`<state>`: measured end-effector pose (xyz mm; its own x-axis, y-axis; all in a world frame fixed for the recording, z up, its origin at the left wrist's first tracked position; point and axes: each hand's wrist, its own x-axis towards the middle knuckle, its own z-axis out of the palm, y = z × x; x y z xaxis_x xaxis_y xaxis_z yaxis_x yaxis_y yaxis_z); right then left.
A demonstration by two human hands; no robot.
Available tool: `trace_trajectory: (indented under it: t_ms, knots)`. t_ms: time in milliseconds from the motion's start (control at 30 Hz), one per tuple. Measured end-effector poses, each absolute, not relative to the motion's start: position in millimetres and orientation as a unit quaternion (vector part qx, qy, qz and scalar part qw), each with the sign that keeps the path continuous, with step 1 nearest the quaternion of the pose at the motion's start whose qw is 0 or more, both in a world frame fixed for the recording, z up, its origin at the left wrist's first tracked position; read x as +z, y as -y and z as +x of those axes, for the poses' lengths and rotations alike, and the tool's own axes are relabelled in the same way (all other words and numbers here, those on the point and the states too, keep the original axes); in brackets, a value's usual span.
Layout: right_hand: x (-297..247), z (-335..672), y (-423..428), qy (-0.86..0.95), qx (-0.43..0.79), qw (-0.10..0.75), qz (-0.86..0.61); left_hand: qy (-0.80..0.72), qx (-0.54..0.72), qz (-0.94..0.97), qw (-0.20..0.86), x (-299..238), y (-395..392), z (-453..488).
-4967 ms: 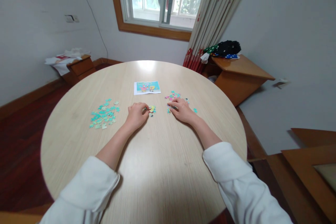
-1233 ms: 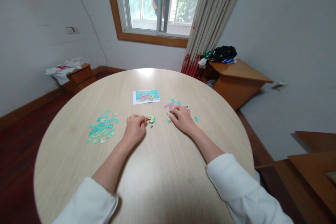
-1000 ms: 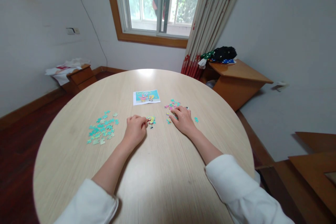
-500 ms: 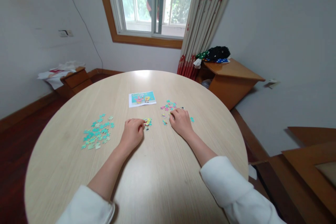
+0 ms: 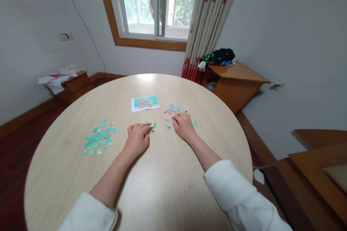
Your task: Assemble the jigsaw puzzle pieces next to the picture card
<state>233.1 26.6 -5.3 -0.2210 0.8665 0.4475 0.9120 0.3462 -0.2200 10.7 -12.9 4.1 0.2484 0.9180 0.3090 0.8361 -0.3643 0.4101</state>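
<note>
My left hand (image 5: 137, 138) rests on the table with its index finger stretched out onto a small cluster of yellow and teal jigsaw pieces (image 5: 153, 124). Its thumb stays apart from that finger. Over to the right, my right hand (image 5: 184, 126) lies with bent, closed fingers at the near edge of a pile of pink and teal jigsaw pieces (image 5: 172, 109). Whatever its fingertips hold, if anything, is hidden. A few loose pieces (image 5: 167, 127) lie between the hands. Beyond them is a printed picture card (image 5: 145, 103) with pink and yellow cartoon figures.
A larger spread of teal and pale green jigsaw pieces (image 5: 99, 138) lies left on the round wooden table (image 5: 162, 187). One teal piece (image 5: 195, 123) sits right of my right hand. A wooden cabinet (image 5: 238, 75) with cloths on top stands beyond the table's right edge.
My left index finger has straightened and reached over the yellow cluster. The right hand has shifted very slightly over its pieces. The whole view has moved a little.
</note>
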Motion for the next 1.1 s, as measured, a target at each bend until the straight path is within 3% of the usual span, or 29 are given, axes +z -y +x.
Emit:
trace_trajectory:
  t_ms: [833,1100]
  knots:
    - [-1.6,231.6,-26.1,0.772,-0.007,0.274,-0.574,-0.58,0.202,0.787,0.054,6.8,11.0,13.2]
    - [7.1,228.2,-14.0,0.812,0.055,0.304,-0.496,-0.576,0.202,0.791,0.044,6.2,8.5,16.1]
